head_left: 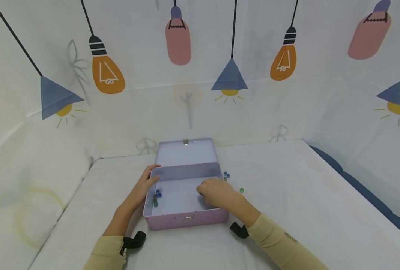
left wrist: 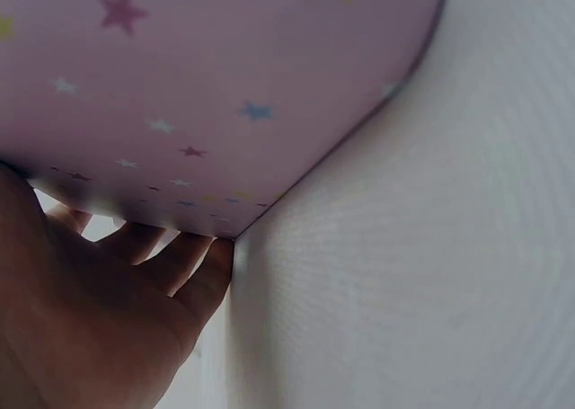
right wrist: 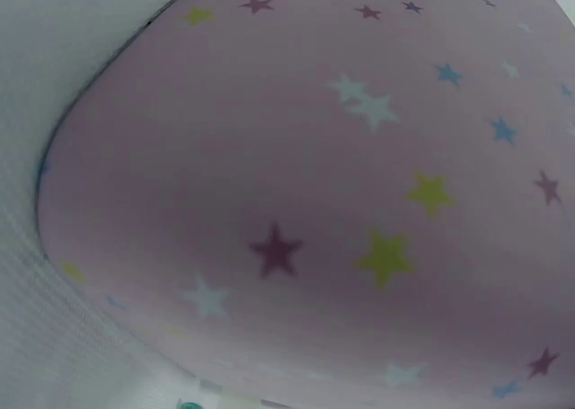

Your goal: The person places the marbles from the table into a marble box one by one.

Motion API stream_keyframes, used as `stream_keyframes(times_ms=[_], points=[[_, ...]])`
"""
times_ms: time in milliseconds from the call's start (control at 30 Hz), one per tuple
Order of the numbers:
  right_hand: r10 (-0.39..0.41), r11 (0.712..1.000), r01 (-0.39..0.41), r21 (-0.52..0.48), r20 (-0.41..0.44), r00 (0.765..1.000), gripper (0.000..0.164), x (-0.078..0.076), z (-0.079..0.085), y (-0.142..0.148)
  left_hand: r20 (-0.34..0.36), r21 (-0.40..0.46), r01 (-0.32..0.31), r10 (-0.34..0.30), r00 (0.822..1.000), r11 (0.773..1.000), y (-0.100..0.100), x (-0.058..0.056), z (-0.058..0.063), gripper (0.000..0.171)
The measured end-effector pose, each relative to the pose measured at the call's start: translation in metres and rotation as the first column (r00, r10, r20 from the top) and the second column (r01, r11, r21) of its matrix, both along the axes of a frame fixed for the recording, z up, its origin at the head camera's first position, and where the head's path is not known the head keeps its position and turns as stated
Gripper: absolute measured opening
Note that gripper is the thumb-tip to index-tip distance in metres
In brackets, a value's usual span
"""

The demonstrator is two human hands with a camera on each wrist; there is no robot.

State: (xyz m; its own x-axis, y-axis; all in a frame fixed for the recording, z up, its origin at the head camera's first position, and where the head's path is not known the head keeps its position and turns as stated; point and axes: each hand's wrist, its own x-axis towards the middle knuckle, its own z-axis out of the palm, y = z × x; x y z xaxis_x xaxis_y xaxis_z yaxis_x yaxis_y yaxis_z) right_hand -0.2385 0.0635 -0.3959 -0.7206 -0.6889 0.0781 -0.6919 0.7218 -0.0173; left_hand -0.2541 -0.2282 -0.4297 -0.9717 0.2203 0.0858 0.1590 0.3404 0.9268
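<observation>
A pink tin box (head_left: pixel 186 220) with printed stars stands open on the white-covered table, its lid (head_left: pixel 185 153) tipped back. My left hand (head_left: pixel 142 190) grips the box's left wall, thumb over the rim; in the left wrist view the left hand's fingers (left wrist: pixel 162 252) lie along the starred outside. The right hand (head_left: pixel 218 193) reaches over the right wall into the box with curled fingers. I cannot tell whether anything is between its fingertips. Inside at the left lie small round blue beads (head_left: pixel 158 194) and a green bead (head_left: pixel 155 204), with darker ones between them.
Right of the box, blue beads (head_left: pixel 226 174) lie near its back corner and a single green bead (head_left: pixel 241 190) farther out. A white fabric wall (head_left: pixel 190 120) with printed lamps rises behind the table. Black wrist mounts (head_left: pixel 136 240) sit at both cuffs.
</observation>
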Motion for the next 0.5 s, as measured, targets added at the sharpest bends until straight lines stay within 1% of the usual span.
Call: stream_keyframes(times_ms=[167, 333, 500], points=[[-0.002, 1.000, 0.002, 0.015, -0.009, 1.000, 0.015, -0.0002, 0.0001, -0.0015, 0.010, 0.007, -0.004, 0.004, 1.000, 1.000, -0.0003, 0.0002, 0.0005, 0.048], [-0.003, 1.000, 0.003, 0.023, -0.023, 1.000, 0.014, 0.0008, 0.0016, -0.0017, 0.003, 0.011, -0.007, 0.007, 1.000, 1.000, 0.0000, -0.0009, -0.0003, 0.047], [-0.003, 1.000, 0.004, 0.014, -0.009, 1.000, 0.011, 0.0026, 0.0031, -0.0010, -0.001, 0.012, -0.012, 0.012, 1.000, 1.000, -0.0002, -0.0011, -0.0028, 0.048]])
